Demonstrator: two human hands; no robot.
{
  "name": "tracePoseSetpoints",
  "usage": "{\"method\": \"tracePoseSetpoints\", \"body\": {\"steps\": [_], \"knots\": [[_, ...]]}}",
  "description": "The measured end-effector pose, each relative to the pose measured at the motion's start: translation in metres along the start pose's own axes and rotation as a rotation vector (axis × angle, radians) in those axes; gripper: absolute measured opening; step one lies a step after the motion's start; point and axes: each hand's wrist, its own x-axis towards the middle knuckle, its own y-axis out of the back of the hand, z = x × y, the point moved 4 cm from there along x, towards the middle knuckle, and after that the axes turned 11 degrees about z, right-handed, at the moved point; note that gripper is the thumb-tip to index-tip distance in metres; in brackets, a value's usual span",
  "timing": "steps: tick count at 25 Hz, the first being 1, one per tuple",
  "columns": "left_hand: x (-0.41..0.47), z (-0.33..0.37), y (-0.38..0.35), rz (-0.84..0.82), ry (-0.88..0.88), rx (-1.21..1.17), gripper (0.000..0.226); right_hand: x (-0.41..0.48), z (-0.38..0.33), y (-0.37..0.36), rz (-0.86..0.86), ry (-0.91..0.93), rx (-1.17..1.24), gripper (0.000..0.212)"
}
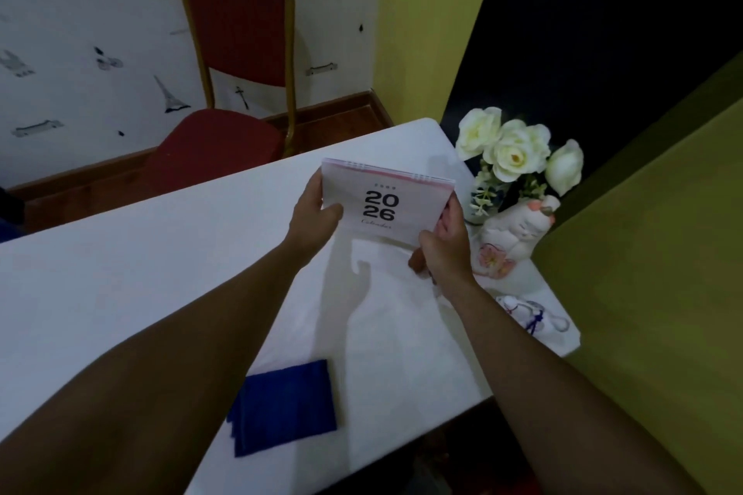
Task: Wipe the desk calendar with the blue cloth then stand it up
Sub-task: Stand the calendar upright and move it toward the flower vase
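A white desk calendar [386, 202] with "2026" on its cover and a spiral top is held upright a little above the white table [120, 273]. My left hand [315, 219] grips its left edge. My right hand [444, 249] grips its lower right corner. A folded blue cloth [287, 406] lies flat on the table near the front edge, below my left forearm, with neither hand touching it.
White flowers in a vase [518, 153] and a pale ceramic figure [518, 237] stand at the table's right end. A small white item with blue thread [530, 315] lies near the right edge. A red chair [229, 92] stands behind the table.
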Motion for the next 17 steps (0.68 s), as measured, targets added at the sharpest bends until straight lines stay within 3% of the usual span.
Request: {"method": "tracePoseSetpoints", "body": {"steps": [7,17], "knots": [[0.017,0.004,-0.047,-0.057,0.020,0.027,0.074,0.006,0.012,0.017,0.144,-0.076,0.026,0.064],[0.010,-0.005,-0.051,-0.018,0.071,0.093,0.073,0.002,0.025,0.026,0.185,-0.086,0.026,0.067]]}}
